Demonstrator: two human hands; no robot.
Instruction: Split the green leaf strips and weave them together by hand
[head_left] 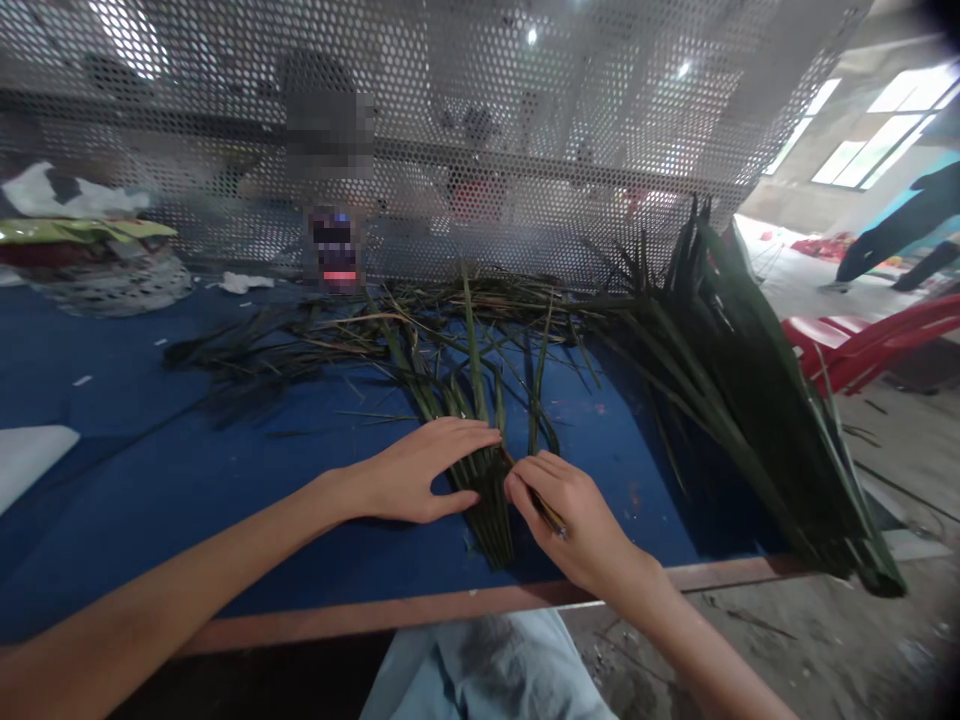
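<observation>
A green pleated palm leaf [491, 520] lies on the blue tabletop, its split strips fanning out toward the back. My left hand [420, 470] presses on it from the left, fingers stretched across the pleats and thumb spread apart. On the leaf's right side, my right hand [574, 510] is closed around a slim, pencil-like tool [549, 512] with a yellowish-brown shaft. The tool's front end points at the leaf near my left fingertips; its exact tip is too small to make out. One loose green strip [538, 385] stands just beyond my right hand.
Cut leaf strips [495, 295] are heaped along the back, before a perforated metal screen [465, 120]. A large stack of folded leaves [742, 380] overhangs the table's right front edge. A woven basket [112, 280] sits back left, white paper [34, 455] nearer. A red chair [877, 345] stands right.
</observation>
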